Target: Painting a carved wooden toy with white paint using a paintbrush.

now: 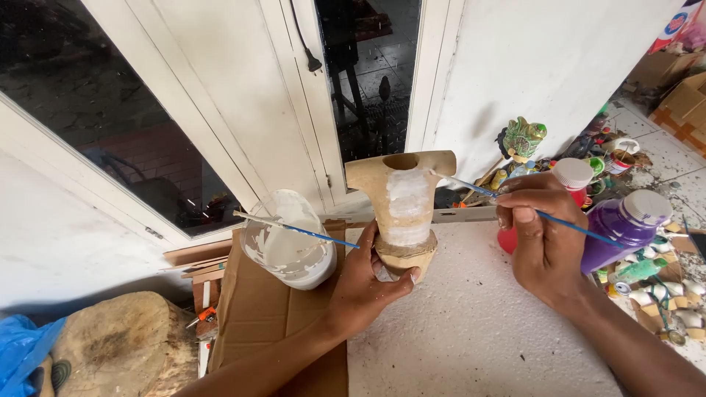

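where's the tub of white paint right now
In the head view, the clear plastic tub of white paint sits on brown cardboard, left of the half-painted wooden carving.

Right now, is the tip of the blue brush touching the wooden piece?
Touching. The head view shows the right hand holding the blue brush, its tip resting on the upper edge of the wooden piece, which the left hand holds at its base.
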